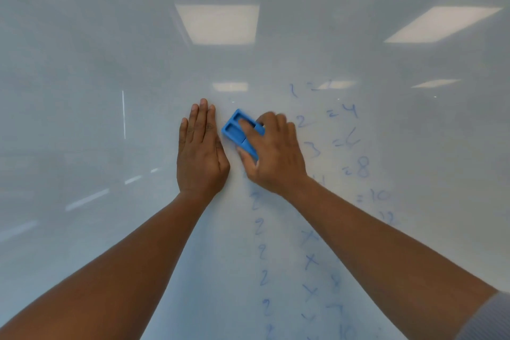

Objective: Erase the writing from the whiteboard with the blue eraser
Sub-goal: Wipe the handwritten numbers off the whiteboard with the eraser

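While my right hand grips the blue eraser, it presses on the whiteboard.
My left hand lies flat, fingers straight, just beside it; faint blue writing sits right and below.

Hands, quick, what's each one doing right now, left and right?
Left hand: open, fingers straight, resting flat on the whiteboard.
Right hand: gripping the blue eraser against the board, beside the blue writing.
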Available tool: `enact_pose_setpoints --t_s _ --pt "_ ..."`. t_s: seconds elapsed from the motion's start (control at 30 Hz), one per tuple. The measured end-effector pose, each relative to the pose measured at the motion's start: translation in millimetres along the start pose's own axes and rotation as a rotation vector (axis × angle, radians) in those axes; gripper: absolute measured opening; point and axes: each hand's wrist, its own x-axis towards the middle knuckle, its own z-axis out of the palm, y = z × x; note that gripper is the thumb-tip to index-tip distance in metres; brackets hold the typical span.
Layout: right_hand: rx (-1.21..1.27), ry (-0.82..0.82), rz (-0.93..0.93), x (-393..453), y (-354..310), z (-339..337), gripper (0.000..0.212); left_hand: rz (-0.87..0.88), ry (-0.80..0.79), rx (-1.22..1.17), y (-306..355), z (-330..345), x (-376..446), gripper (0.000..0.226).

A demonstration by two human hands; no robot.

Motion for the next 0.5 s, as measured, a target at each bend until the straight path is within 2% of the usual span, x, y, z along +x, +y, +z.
enact_pose_setpoints --t_s 0.1,0.17,0.3,0.37,0.43,0.5 --pt "-0.008 -0.034 -0.108 -11 3 -2 0.053 0.01 -0.009 -0.007 -2 -2 0 0.062" --pt "-0.042 -0.037 -0.1 -5 16 -6 0.054 0.007 0.002 0.004 -2 -1 0 0.059" --pt "-0.075 0.063 0.223 20 52 -19 0.051 -0.005 0.016 0.007 0 1 0 0.058" --pt "-0.076 0.081 0.312 29 59 -22 0.049 -0.004 0.022 0.011 1 1 0 0.059" --pt "-0.045 0.073 0.301 27 50 -21 0.051 -0.008 0.023 0.006 2 1 0 0.059" --pt "0.012 0.025 0.161 14 28 -14 0.055 -0.011 0.014 -0.001 2 0 0 0.059"
